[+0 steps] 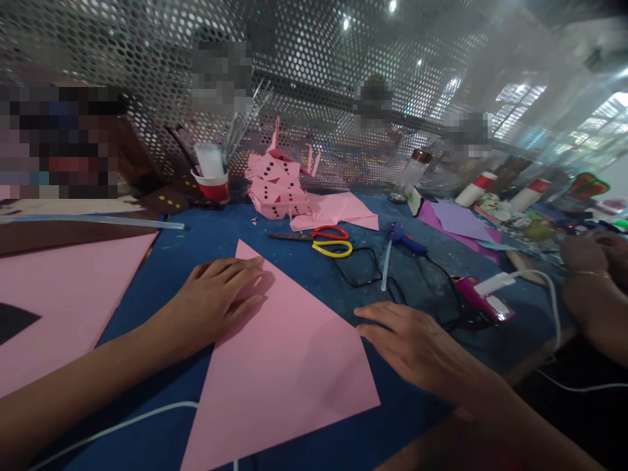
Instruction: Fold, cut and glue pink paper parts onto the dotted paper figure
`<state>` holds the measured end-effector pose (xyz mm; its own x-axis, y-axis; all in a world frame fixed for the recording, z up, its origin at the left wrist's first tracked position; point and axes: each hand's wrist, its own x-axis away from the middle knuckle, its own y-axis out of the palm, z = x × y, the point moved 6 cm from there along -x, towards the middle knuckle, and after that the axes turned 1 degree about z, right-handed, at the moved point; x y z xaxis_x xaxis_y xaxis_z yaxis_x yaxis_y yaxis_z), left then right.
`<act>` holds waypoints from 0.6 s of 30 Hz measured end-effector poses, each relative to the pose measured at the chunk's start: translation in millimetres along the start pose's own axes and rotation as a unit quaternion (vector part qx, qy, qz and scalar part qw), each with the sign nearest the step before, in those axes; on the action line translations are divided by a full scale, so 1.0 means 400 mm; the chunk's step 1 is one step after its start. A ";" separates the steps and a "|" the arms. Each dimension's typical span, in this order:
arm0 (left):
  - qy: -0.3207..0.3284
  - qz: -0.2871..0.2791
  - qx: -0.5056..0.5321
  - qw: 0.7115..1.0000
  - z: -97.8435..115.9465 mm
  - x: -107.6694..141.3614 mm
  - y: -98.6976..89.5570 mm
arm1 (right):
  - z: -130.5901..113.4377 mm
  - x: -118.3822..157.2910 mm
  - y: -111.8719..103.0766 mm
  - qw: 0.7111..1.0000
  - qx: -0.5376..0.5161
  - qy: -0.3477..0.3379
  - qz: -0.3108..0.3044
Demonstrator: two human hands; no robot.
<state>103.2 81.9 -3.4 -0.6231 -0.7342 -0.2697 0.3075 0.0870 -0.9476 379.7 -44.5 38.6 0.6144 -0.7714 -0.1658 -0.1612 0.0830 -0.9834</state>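
A large sheet of pink paper (289, 366) lies on the blue table in front of me, a pointed corner at its far end. My left hand (223, 294) rests over its left edge near that point, fingers stretched out and thumb apart. At the sheet's right corner is my right hand (407, 337), palm down. Its lower fingertip meets the paper's corner, while the finger above reaches past the edge; the tips look apart. Beyond the sheet lie scissors (331, 242) with one red and one yellow handle, and a blue glue gun (407, 241) with a clear glue stick.
A pink paper model with black squares (277, 186) stands at the back beside folded pink paper (338, 210). More pink paper (59, 294) lies left. A red-and-white cup (213, 186), a glass bottle (411, 173) and a magenta power strip (485, 301) are around. Another person's arm (589, 288) is at right.
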 end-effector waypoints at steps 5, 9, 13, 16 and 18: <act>-0.001 0.003 0.003 1.000 0.003 0.000 0.000 | 0.001 -0.014 -0.004 1.000 -0.003 0.002 -0.009; -0.002 0.007 0.004 1.000 0.007 0.001 -0.004 | 0.007 -0.084 -0.021 0.998 -0.048 0.003 0.027; 0.008 0.012 0.005 1.000 0.020 0.001 -0.015 | 0.002 -0.235 -0.019 0.996 -0.082 -0.014 0.016; 0.010 0.017 0.008 1.000 0.024 0.001 -0.019 | 0.006 -0.364 0.003 0.996 -0.087 -0.011 0.012; 0.013 0.017 0.009 1.000 0.023 0.001 -0.017 | 0.010 -0.434 0.030 0.997 -0.076 -0.021 0.014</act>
<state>107.5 74.8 4.7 -0.6307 -0.7127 -0.3070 0.3426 0.0992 -0.9342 274.1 93.0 55.2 0.6390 -0.7428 -0.2000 -0.2924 0.0060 -0.9563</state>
